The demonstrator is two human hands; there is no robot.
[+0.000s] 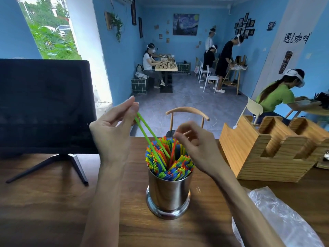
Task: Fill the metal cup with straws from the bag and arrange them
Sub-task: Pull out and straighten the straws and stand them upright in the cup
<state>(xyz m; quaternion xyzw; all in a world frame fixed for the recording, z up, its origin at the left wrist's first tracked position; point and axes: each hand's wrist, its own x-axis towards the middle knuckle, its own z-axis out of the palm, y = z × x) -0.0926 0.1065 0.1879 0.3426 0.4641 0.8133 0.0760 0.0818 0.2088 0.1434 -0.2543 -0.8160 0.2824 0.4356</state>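
A shiny metal cup [169,193] stands on the wooden table [53,202], packed with many coloured straws [178,166]. My left hand [114,129] is raised above and left of the cup and pinches the upper ends of two green straws [149,134], whose lower ends slant down into the bundle. My right hand [197,145] hovers just right of the cup's top with fingers loosely curled, holding nothing. A crumpled clear plastic bag [277,220] lies at the lower right of the table.
A black monitor [44,104] on a stand sits at the left. A wooden slotted organiser [267,150] stands at the right. A wooden chair back [187,111] rises behind the table. Several people work at tables farther back in the blue room.
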